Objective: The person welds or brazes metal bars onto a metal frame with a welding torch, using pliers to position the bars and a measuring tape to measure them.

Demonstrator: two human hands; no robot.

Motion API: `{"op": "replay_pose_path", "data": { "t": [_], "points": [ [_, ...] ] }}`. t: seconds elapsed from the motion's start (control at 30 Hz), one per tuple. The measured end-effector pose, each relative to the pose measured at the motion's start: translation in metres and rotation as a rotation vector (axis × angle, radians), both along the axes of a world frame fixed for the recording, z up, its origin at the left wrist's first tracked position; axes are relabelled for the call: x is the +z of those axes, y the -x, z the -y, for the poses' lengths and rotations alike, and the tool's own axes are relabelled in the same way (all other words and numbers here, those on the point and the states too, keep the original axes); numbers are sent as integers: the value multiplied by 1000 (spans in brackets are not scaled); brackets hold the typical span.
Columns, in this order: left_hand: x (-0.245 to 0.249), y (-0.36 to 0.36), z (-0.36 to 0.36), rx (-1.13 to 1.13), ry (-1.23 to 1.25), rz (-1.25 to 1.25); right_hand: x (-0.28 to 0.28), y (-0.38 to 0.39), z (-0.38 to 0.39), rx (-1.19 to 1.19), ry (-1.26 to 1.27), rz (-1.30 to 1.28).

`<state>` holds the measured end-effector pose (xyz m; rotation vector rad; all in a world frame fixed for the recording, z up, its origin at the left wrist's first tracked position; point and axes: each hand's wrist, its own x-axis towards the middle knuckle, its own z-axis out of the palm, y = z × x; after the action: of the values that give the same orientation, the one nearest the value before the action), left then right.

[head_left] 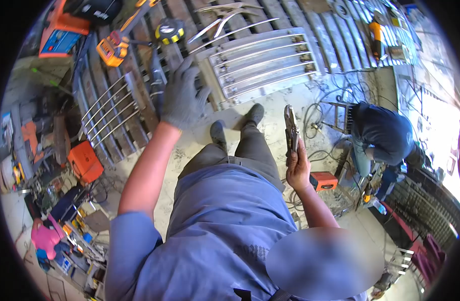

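My left hand (181, 98) wears a grey work glove and reaches over the slatted metal bench (176, 10) with its fingers spread. It is beside the left edge of a flat metal frame (262, 62) with several parallel rods across it. My bare right hand (299, 169) is wrapped round a pair of locking pliers (291, 131), held upright with the jaws pointing away from me. Left of the gloved hand, a smaller rod grille (110, 110) lies on the slats. A black and yellow tape measure (169, 31) sits beyond the gloved fingers.
More locking pliers (225, 17) lie behind the frame. An orange and black tool (113, 47) is at the left, an orange angle grinder (376, 39) at the right. Cables (318, 118) trail over the floor. A person (380, 133) crouches at the right; another (46, 238) is at the far left.
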<state>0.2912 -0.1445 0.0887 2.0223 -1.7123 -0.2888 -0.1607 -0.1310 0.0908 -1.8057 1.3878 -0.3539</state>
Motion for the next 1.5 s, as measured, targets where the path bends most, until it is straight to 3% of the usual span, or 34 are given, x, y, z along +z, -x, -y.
{"op": "replay_pose_path", "data": {
  "t": [0.03,0.2,0.23,0.3,0.43,0.5,0.63,0.67,0.77,0.97,1.1,1.17,1.5],
  "points": [
    [3,11,-4,5,90,8,9,15,8,-17,-7,-41],
    [29,95,32,-182,-62,12,27,64,71,-146,79,-233],
    [31,109,46,-191,-99,2,28,66,88,-99,270,-195],
    [32,128,82,-157,-137,67,37,71,124,-189,137,-234],
    [48,151,137,-38,-85,123,38,83,210,-95,269,-235],
    [50,159,159,16,-55,124,36,92,252,19,464,-249],
    [19,174,187,115,40,181,39,103,317,96,429,-293],
    [-8,178,186,113,-45,259,40,102,330,121,453,-282],
    [-27,186,189,112,-299,289,31,93,372,194,457,-281],
    [-19,183,186,36,-252,213,-26,55,457,323,628,-313],
    [-23,176,189,-18,-232,212,-59,30,491,277,754,-317],
    [-20,171,193,-32,-255,256,-77,17,497,132,723,-249],
    [-31,165,207,-5,-275,462,-86,8,499,48,756,-279]
  ]
}}
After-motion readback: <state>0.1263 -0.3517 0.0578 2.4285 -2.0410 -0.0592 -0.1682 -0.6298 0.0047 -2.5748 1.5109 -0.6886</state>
